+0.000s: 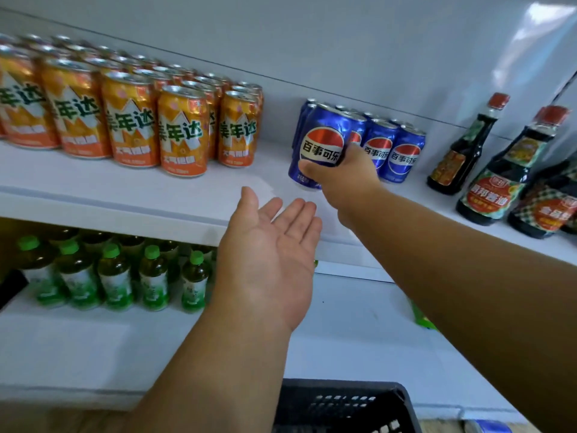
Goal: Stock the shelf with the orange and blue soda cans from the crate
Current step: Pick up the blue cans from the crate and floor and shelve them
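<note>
White shelving fills the view, its upper shelf (131,195) lined with drinks. A person's right hand (343,176) grasps a blue can (318,142) from the side, thumb wrapped across the lower front and fingers curled round the far side, holding it upright at the front left of the blue group, its base at or just above the shelf board; which cannot be told. Just behind and to the right of it stand more blue cans (402,157) in short rows, touching one another. The left hand (268,257) floats palm up below and to the left of the held can, fingers straight and relaxed, holding nothing and clear of the shelf edge. Farther left on the same board, apart from the blue group, orange cans (182,132) stand packed in several rows running back toward the wall. To the right of the blue cans are dark sauce bottles (502,170) with red caps. On the lower shelf (93,345), green-capped tea bottles (115,276) stand in rows. A black plastic crate (343,404) shows at the bottom edge, beneath the forearms.
</note>
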`<move>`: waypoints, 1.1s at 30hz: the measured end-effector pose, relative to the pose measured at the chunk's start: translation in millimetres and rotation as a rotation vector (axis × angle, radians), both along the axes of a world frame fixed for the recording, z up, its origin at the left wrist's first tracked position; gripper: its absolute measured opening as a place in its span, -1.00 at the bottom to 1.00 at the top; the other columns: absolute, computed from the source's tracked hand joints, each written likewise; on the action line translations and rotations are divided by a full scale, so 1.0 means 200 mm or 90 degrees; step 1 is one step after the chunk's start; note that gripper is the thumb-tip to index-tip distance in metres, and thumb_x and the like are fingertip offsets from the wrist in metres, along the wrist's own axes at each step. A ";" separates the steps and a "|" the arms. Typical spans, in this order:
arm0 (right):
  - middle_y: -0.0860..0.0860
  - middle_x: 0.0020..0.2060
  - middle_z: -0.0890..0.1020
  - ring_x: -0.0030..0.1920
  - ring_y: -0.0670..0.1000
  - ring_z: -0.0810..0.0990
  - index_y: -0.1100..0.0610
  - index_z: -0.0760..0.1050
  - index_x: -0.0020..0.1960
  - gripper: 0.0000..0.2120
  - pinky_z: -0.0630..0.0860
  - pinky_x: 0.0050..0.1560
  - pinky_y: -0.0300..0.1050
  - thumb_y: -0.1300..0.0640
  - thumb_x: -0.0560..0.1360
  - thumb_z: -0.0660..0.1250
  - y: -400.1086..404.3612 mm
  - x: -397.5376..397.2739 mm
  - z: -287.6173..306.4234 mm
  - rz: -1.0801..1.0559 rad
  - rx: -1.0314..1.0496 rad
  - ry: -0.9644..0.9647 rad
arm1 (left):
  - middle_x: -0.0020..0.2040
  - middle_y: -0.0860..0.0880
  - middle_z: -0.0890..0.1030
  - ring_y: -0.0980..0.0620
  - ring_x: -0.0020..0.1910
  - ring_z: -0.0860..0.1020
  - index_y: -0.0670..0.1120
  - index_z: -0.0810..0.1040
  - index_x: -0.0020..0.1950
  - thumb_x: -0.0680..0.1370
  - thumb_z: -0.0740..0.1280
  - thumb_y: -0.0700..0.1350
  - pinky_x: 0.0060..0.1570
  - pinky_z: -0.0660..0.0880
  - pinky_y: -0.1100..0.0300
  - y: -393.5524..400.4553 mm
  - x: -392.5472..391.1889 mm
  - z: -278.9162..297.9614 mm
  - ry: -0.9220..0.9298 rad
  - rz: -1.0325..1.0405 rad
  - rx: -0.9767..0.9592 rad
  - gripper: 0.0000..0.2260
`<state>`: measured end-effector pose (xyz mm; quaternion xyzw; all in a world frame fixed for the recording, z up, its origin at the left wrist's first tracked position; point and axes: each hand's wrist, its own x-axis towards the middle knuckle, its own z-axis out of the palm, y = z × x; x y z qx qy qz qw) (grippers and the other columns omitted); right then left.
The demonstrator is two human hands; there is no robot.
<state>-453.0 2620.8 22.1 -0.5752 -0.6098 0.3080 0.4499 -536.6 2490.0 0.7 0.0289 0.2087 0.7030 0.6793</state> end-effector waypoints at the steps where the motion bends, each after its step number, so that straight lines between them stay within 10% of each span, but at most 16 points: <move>1: -0.08 -0.04 0.62 -0.04 -0.10 0.59 0.07 0.47 0.20 -0.52 0.47 -0.21 -0.28 0.05 0.37 0.58 0.03 -0.01 0.00 0.002 0.000 -0.012 | 0.47 -0.27 0.36 -0.23 0.44 0.38 -0.18 0.21 0.55 0.66 0.12 0.17 0.42 0.30 -0.11 0.01 0.00 -0.01 0.001 0.001 0.002 -0.42; 33: -0.01 0.09 0.53 0.12 0.02 0.51 0.09 0.35 0.21 -0.66 0.49 0.07 -0.15 0.06 0.53 0.41 0.32 -0.04 -0.09 -0.064 -0.057 -0.078 | 0.47 -0.26 0.38 -0.21 0.45 0.37 -0.22 0.23 0.54 0.65 0.13 0.19 0.44 0.30 -0.10 0.09 -0.09 -0.09 -0.029 0.010 0.012 -0.39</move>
